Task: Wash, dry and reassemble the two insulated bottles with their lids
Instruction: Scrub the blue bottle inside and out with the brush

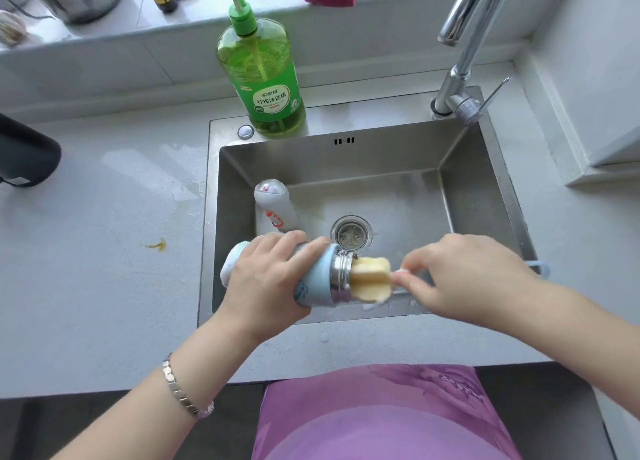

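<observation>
Head view: bottle [317, 283] horizontal, mouth rightward

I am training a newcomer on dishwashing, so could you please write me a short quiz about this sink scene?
1. True or false: the left hand grips the light blue insulated bottle on its side.
2. What does the right hand hold? A) the pink cloth B) the sponge bottle brush C) the green dish soap bottle
3. Fill in: the grey insulated bottle rests inside the ____.

Key: 1 true; 2 B, with its yellow sponge head at the blue bottle's mouth; 3 sink, against its left wall.
</observation>
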Motion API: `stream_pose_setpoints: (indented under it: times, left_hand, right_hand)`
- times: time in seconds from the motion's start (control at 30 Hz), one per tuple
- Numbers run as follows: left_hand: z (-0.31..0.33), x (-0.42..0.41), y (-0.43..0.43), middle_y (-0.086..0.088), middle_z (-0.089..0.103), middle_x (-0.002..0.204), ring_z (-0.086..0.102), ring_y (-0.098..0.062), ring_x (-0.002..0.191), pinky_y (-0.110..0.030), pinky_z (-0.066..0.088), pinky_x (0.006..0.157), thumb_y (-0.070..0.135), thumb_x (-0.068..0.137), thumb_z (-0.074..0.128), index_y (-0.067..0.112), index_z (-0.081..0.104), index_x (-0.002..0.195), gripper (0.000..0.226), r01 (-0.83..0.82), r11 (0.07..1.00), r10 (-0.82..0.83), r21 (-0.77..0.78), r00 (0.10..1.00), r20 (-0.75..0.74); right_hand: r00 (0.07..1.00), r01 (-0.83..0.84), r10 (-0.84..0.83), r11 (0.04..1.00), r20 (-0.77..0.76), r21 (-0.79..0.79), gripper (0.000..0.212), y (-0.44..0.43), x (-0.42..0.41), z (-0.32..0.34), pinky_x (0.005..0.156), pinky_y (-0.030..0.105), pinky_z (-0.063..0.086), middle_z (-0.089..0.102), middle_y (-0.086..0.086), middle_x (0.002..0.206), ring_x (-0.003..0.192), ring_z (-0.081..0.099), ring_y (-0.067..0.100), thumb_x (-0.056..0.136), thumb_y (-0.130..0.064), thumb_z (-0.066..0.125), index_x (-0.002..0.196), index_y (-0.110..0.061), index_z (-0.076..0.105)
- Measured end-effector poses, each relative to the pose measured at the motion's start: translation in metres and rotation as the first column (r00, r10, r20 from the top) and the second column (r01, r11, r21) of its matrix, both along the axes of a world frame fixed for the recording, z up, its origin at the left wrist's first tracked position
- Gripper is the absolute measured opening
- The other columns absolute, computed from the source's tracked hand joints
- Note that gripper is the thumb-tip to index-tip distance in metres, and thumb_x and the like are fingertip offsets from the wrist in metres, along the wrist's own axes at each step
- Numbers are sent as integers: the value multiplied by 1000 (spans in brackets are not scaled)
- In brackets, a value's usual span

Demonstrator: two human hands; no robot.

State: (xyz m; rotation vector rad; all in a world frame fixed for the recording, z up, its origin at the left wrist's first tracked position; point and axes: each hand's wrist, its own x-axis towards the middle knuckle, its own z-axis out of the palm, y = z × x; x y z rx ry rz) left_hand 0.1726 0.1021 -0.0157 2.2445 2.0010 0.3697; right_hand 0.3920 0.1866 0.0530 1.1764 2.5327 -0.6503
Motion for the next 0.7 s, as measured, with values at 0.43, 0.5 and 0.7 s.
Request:
stream_pose_setpoints:
  times: [0.43, 0.5, 0.7]
  left_hand:
    - [11, 0, -10, 4, 61, 97, 57, -25, 72, -27, 37, 58, 26, 40, 77, 28, 48, 115, 81, -160, 982, 169, -102, 981, 90]
    - [10, 4, -13, 2, 62, 95, 56, -26, 71, -27, 37, 57, 24, 39, 76, 25, 50, 115, 80, -124, 990, 127, -59, 991, 45]
    - [5, -8, -6, 0, 61, 95, 57, -28, 74, -33, 44, 63, 22, 37, 78, 22, 58, 114, 79, -112, 994, 111, -12, 992, -52]
  right_hand:
    - [986, -27, 40, 996, -160, 80, 40, 1, -14, 0, 53, 28, 31, 40, -7, 54, 65, 42, 17, 90, -54, 38, 77, -24, 60]
    - [990, 46, -38, 997, -137, 58, 36, 15, -12, -1, 51, 24, 32, 42, -10, 55, 66, 43, 14, 89, -54, 41, 85, -30, 66]
    - [995, 50, -57, 995, -77, -86, 40, -7, -8, -19, 57, 29, 36, 60, -3, 70, 68, 50, 18, 91, -53, 41, 90, -23, 68]
